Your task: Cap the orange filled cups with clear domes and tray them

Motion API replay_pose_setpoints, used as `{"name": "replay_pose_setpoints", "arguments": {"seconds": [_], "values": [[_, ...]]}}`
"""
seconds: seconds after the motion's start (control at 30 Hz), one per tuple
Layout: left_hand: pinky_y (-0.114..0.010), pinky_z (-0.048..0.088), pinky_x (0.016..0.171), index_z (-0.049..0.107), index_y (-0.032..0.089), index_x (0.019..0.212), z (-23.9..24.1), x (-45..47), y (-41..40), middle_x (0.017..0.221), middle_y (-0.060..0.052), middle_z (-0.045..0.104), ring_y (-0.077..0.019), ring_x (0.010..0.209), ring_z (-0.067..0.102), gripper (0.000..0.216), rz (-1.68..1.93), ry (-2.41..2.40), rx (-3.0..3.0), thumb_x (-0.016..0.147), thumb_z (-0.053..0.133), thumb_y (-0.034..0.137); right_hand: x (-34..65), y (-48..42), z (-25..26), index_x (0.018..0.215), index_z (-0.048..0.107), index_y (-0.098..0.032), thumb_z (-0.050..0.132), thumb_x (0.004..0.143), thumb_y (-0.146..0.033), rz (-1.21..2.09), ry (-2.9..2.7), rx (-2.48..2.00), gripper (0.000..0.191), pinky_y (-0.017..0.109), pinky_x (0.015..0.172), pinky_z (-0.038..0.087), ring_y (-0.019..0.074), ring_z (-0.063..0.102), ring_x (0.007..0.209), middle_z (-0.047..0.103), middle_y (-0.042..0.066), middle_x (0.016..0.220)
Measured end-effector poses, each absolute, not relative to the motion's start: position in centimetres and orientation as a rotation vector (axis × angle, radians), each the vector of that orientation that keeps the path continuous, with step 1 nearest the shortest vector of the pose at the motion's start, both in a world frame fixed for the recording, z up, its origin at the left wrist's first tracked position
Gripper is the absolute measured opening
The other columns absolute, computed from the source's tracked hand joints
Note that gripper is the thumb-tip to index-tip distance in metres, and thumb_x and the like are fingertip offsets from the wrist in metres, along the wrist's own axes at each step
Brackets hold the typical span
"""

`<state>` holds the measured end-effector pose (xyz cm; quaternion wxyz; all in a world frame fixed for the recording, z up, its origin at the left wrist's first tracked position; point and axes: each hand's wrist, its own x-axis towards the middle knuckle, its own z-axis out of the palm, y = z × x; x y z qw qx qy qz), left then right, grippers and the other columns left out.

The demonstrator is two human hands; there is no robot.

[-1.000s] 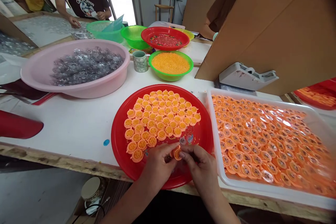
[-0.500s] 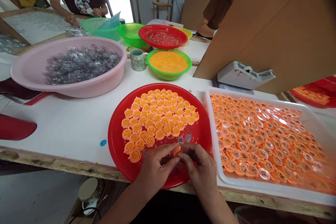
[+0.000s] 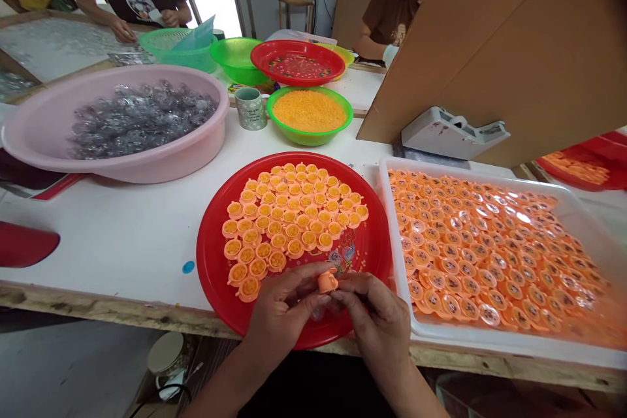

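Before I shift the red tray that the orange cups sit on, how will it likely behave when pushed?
The red tray looks like stiff, glossy plastic, so it should slide without much bending. The orange cups stand open with yellow bits inside, so a jolt might spill some. Pushed rightward, it would probably nudge the white bin close beside it.

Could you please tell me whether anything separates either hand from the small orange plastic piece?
Nothing visible does: the left hand and right hand hold the small orange plastic piece between them, over the round red plastic tray.
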<state>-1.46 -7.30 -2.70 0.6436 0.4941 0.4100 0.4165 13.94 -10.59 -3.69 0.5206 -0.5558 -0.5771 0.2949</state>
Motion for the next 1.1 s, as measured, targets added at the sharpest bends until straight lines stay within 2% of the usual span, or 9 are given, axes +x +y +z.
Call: {"name": "replay_pose_setpoints", "arguments": {"seconds": [0.13,0.27,0.43,0.7,0.87,0.97,1.03,1.1], "values": [[-0.021,0.06,0.066,0.071,0.028,0.106,-3.1,-1.6,-7.4,0.092,0.002,0.076,-0.0153,0.076,0.072,0.032,0.957,0.923,1.066,0.079,0.069,0.011,13.9,-10.6,-3.8,0.084,0.064,-0.024,0.061,0.087,-0.009,0.704,-1.403,-1.319,0.016,0.023,0.059,0.053,0.0127,0.064,0.06,0.07,0.0,0.077],[-0.029,0.057,0.083,0.07,0.031,0.112,-3.2,-1.7,-6.9,0.108,-0.001,0.071,-0.0193,0.098,0.067,0.033,0.947,0.89,1.385,0.086,0.061,0.013,14.1,-10.4,-3.8,0.08,0.061,-0.022,0.056,0.087,-0.006,0.596,-1.568,-1.322,0.019,0.024,0.061,0.05,0.0144,0.062,0.066,0.065,0.001,0.074],[-0.031,0.053,0.09,0.072,0.026,0.103,-3.0,-1.5,-6.5,0.102,-0.003,0.071,-0.0198,0.101,0.065,0.025,0.949,0.914,1.481,0.085,0.062,0.013,14.3,-10.2,-3.8,0.08,0.059,-0.022,0.055,0.087,-0.006,0.611,-1.586,-1.352,0.018,0.022,0.061,0.049,0.0128,0.06,0.065,0.063,0.0,0.074],[-0.027,0.054,0.087,0.072,0.022,0.098,-3.8,-1.2,-7.4,0.105,-0.005,0.07,-0.0198,0.101,0.064,0.018,0.946,0.979,1.252,0.082,0.066,0.017,14.1,-10.4,-4.1,0.078,0.061,-0.021,0.058,0.085,-0.009,0.703,-1.482,-1.415,0.014,0.021,0.054,0.049,0.0124,0.062,0.058,0.065,-0.001,0.07],[-0.023,0.055,0.083,0.072,0.024,0.096,-4.0,-1.0,-7.7,0.103,-0.003,0.071,-0.0175,0.098,0.066,0.014,1.0,0.958,1.131,0.084,0.067,0.02,13.7,-10.5,-4.6,0.076,0.059,-0.021,0.057,0.087,-0.012,0.796,-1.41,-1.388,0.014,0.021,0.052,0.049,0.0118,0.061,0.056,0.063,-0.002,0.066],[-0.021,0.055,0.083,0.071,0.026,0.1,-3.9,-0.8,-7.8,0.103,-0.001,0.072,-0.0159,0.096,0.067,0.018,0.999,0.973,1.035,0.083,0.068,0.02,13.4,-10.6,-5.0,0.087,0.061,-0.021,0.057,0.088,-0.013,0.747,-1.398,-1.413,0.01,0.022,0.058,0.051,0.0129,0.062,0.063,0.064,-0.001,0.076],[-0.021,0.055,0.082,0.068,0.029,0.109,-3.8,-0.6,-7.8,0.104,0.001,0.073,-0.0155,0.095,0.068,0.03,0.984,0.982,0.912,0.081,0.071,0.018,13.3,-10.7,-5.1,0.102,0.06,-0.022,0.055,0.089,-0.013,0.704,-1.424,-1.434,0.017,0.024,0.065,0.054,0.0144,0.064,0.073,0.065,0.001,0.088],[-0.02,0.056,0.079,0.068,0.028,0.108,-3.9,-0.6,-7.9,0.099,0.002,0.074,-0.015,0.091,0.069,0.034,0.982,1.002,0.818,0.076,0.075,0.017,13.3,-10.8,-5.1,0.114,0.057,-0.024,0.052,0.091,-0.013,0.676,-1.489,-1.443,0.026,0.026,0.071,0.054,0.0157,0.065,0.082,0.066,0.003,0.097]]}}
